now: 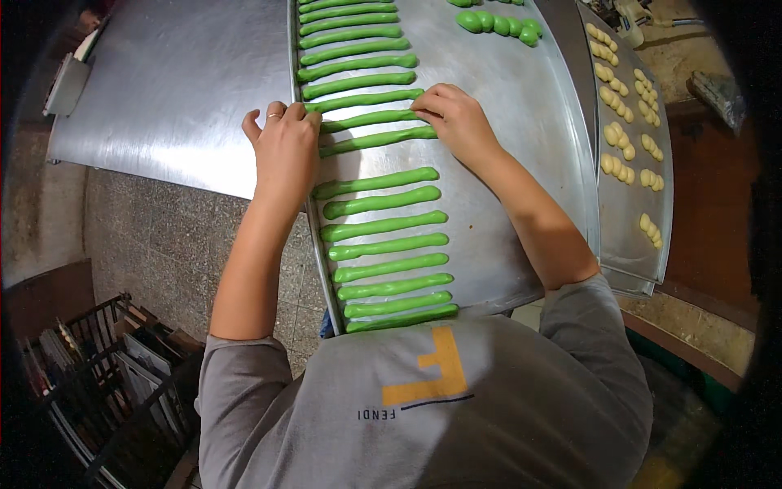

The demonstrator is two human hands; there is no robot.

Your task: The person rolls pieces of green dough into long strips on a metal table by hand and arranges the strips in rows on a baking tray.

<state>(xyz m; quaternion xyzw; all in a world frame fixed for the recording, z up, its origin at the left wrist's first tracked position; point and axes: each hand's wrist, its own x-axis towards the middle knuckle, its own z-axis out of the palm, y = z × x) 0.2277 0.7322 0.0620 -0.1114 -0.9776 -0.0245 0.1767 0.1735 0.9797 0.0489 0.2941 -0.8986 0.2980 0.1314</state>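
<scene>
Many thin green dough strips [387, 222] lie crosswise in a column on a shiny metal tray [513, 236]. Near the upper middle, my left hand [285, 147] bends its fingers over the tray's left rim, at the left end of one green dough strip [366, 120]. At that strip's right end, my right hand [460, 122] has thumb and fingers pinched together. The fingers partly hide both ends. Another strip [379, 141] lies just nearer to me, and a wider gap separates it from the strips closer to my body.
Braided green dough pieces [498, 26] sit at the tray's far right. A second tray [623, 236] on the right holds pale, knotted dough pieces [617, 140]. To the left is a bare metal tabletop [187, 90]. A dark rack [114, 383] of flat items stands lower left.
</scene>
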